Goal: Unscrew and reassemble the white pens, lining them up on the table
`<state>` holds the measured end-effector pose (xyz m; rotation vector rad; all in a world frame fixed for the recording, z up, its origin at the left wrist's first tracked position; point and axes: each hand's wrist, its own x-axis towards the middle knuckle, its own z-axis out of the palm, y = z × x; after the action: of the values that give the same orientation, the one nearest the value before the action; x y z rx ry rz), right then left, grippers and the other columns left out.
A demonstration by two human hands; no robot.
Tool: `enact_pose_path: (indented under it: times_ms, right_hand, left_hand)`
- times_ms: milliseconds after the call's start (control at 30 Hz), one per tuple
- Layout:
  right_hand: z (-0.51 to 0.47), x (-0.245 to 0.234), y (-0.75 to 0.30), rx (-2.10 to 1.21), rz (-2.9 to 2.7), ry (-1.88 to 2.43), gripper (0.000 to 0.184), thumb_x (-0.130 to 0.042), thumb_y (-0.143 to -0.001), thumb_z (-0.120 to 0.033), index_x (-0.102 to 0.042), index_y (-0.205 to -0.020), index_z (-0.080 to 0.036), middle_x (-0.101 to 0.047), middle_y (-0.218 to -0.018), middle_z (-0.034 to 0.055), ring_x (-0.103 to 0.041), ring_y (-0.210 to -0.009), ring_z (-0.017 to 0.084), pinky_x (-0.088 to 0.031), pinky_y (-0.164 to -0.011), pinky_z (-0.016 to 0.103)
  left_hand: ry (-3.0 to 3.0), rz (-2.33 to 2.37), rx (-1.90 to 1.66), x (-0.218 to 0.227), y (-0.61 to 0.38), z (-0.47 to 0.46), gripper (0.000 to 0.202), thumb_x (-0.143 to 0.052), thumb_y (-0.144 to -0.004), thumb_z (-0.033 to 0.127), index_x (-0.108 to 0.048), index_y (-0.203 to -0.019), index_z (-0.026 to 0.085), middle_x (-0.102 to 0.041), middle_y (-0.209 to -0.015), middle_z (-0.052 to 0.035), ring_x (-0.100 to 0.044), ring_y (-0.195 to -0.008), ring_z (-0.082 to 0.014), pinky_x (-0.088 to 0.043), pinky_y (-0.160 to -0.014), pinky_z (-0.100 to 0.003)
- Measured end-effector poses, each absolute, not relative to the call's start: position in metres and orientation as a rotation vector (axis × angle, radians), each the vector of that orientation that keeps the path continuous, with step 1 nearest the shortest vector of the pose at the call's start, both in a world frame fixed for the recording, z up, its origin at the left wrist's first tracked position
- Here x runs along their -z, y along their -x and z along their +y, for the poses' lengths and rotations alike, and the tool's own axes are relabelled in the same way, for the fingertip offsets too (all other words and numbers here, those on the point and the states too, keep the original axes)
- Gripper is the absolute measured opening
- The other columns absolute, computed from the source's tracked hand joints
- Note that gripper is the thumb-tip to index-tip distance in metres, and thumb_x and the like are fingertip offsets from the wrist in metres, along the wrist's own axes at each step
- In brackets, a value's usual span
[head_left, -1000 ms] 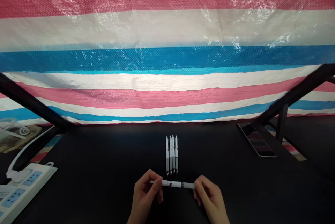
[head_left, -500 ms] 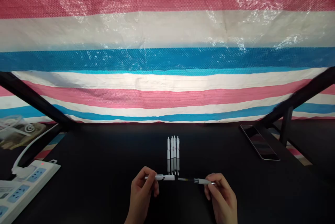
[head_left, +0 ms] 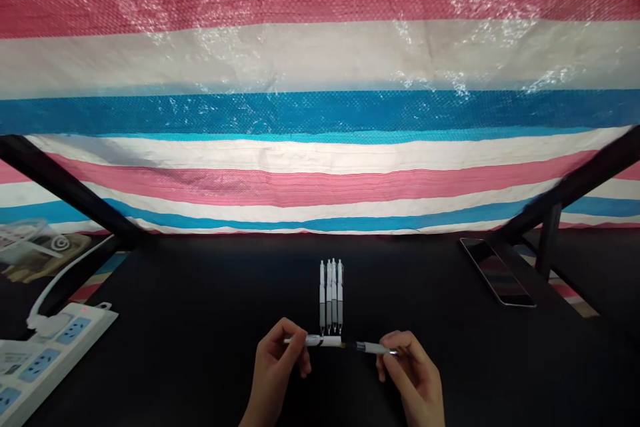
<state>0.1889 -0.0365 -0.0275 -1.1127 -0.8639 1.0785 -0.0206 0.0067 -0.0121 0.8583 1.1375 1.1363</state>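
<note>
My left hand (head_left: 277,367) pinches the white barrel (head_left: 323,341) of a pen held level above the black table (head_left: 200,320). My right hand (head_left: 413,374) pinches the pen's grey tip section (head_left: 374,348), which sits a little apart from the barrel. A thin dark refill (head_left: 350,344) shows in the gap between the two parts. Just behind my hands, several white and grey pens (head_left: 331,295) lie side by side on the table, their tips toward me.
A white power strip (head_left: 47,357) with a plugged cord lies at the left edge. A dark phone (head_left: 497,272) rests at the right, beside a slanted black frame bar (head_left: 565,190). A striped red, white and blue tarp (head_left: 320,114) hangs behind the table.
A second ago the pen was whole between my hands. The two parts were then pulled apart, and since then my right hand has brought the tip section back closer to the barrel.
</note>
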Motion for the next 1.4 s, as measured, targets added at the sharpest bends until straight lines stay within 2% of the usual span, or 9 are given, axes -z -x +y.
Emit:
enact_pose_path:
  times_ms: [367, 633, 867, 1067, 1133, 1233, 1267, 1300, 1400]
  right_hand:
    - [-0.034, 0.042, -0.205, -1.032, -0.812, 1.065, 0.014, -0.064, -0.089, -0.035, -0.065, -0.092, -0.022, -0.054, -0.082, 0.0019, -0.055, -0.058, 0.014, -0.047, -0.05, 0.026]
    - [-0.036, 0.029, -0.196, -1.013, -0.836, 1.117, 0.017, -0.064, -0.089, -0.038, -0.064, -0.089, -0.021, -0.055, -0.08, 0.0015, -0.053, -0.057, 0.013, -0.046, -0.052, 0.026]
    - [-0.036, 0.027, -0.183, -0.977, -0.985, 1.14, 0.011, -0.065, -0.088, -0.034, -0.068, -0.091, -0.024, -0.063, -0.087, 0.0029, -0.059, -0.059, 0.013, -0.048, -0.052, 0.024]
    - [-0.036, 0.035, -0.185, -0.865, -1.159, 1.29, 0.016, -0.063, -0.089, -0.034, -0.072, -0.097, -0.024, -0.07, -0.078, 0.0024, -0.06, -0.053, 0.013, -0.05, -0.054, 0.023]
    - [-0.036, 0.037, -0.189, -0.843, -1.271, 1.334, 0.018, -0.059, -0.091, -0.035, -0.072, -0.09, -0.023, -0.068, -0.07, 0.0014, -0.059, -0.052, 0.014, -0.048, -0.053, 0.023]
    - [-0.036, 0.039, -0.192, -0.813, -1.435, 1.325, 0.042, -0.046, -0.098, -0.034, -0.062, -0.061, -0.021, -0.055, -0.051, -0.0007, -0.053, -0.046, 0.012, -0.041, -0.049, 0.022]
    - [-0.037, 0.039, -0.192, -0.82, -1.455, 1.306, 0.046, -0.043, -0.099, -0.035, -0.059, -0.058, -0.021, -0.053, -0.049, -0.0011, -0.052, -0.045, 0.012, -0.041, -0.049, 0.022]
    - [-0.037, 0.038, -0.192, -0.838, -1.454, 1.28, 0.045, -0.042, -0.099, -0.037, -0.06, -0.061, -0.021, -0.054, -0.051, -0.0008, -0.053, -0.046, 0.013, -0.041, -0.05, 0.022]
    - [-0.037, 0.037, -0.19, -0.923, -1.347, 1.27, 0.026, -0.051, -0.094, -0.044, -0.064, -0.092, -0.021, -0.067, -0.072, 0.0024, -0.061, -0.057, 0.015, -0.048, -0.055, 0.023]
  left_hand:
    - [-0.759, 1.095, -1.18, 0.013, 0.023, 0.009, 0.034, -0.073, -0.079, 0.046, -0.061, -0.068, 0.016, -0.055, -0.05, 0.004, -0.05, -0.044, -0.0086, -0.039, -0.042, -0.018]
    - [-0.727, 1.069, -1.165, 0.012, 0.023, 0.009, 0.035, -0.075, -0.077, 0.046, -0.06, -0.067, 0.016, -0.055, -0.05, 0.0039, -0.049, -0.044, -0.0082, -0.039, -0.042, -0.017]
    - [-0.825, 1.107, -1.114, 0.01, 0.019, 0.008, 0.036, -0.075, -0.075, 0.048, -0.059, -0.066, 0.017, -0.057, -0.046, 0.0033, -0.049, -0.04, -0.0086, -0.039, -0.04, -0.018]
    - [-0.976, 1.092, -1.063, 0.019, 0.02, 0.007, 0.03, -0.074, -0.078, 0.043, -0.062, -0.072, 0.017, -0.061, -0.047, 0.0012, -0.055, -0.041, -0.0114, -0.044, -0.043, -0.02]
    - [-1.008, 1.086, -1.064, 0.02, 0.021, 0.006, 0.027, -0.073, -0.079, 0.041, -0.062, -0.075, 0.017, -0.063, -0.049, 0.0006, -0.056, -0.042, -0.0119, -0.045, -0.044, -0.021]
    - [-1.044, 1.06, -1.046, 0.018, 0.021, 0.006, 0.025, -0.072, -0.081, 0.04, -0.062, -0.077, 0.017, -0.063, -0.051, 0.0004, -0.058, -0.044, -0.0124, -0.046, -0.046, -0.021]
    - [-1.047, 1.052, -1.04, 0.016, 0.021, 0.006, 0.026, -0.071, -0.081, 0.04, -0.062, -0.076, 0.017, -0.063, -0.051, 0.0005, -0.057, -0.044, -0.0125, -0.046, -0.046, -0.022]
    - [-1.046, 1.047, -1.036, 0.014, 0.021, 0.006, 0.027, -0.07, -0.082, 0.041, -0.061, -0.074, 0.017, -0.062, -0.051, 0.0008, -0.057, -0.044, -0.0125, -0.046, -0.046, -0.022]
    - [-1.028, 1.055, -1.054, 0.011, 0.021, 0.006, 0.029, -0.068, -0.084, 0.041, -0.059, -0.07, 0.017, -0.06, -0.052, 0.0016, -0.056, -0.046, -0.0122, -0.046, -0.046, -0.022]
